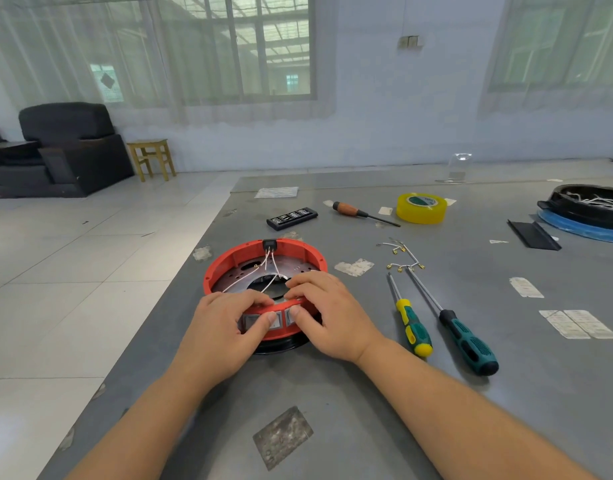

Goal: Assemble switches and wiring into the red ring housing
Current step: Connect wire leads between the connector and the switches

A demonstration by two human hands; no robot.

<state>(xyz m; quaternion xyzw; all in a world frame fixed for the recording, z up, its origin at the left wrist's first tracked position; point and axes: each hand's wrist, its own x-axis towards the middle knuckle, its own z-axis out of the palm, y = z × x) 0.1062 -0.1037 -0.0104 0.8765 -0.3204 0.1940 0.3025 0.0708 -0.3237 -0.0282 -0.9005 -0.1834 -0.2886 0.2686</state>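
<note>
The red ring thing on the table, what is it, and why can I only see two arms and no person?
The camera sits on the person's head and looks down, so you see only their arms. Both hands hold the near side of a red ring, a plastic case lying on a grey table. The left hand and the right hand curl over its rim, and the thumbs press on two little grey switches set in its wall. Thin white wires run inside from a black part at the far side. To the right lie two green screwdrivers, more loose wires, a wooden-handled screwdriver and a yellow roll of tape. Nothing is lifted; the ring rests on the table.
</note>
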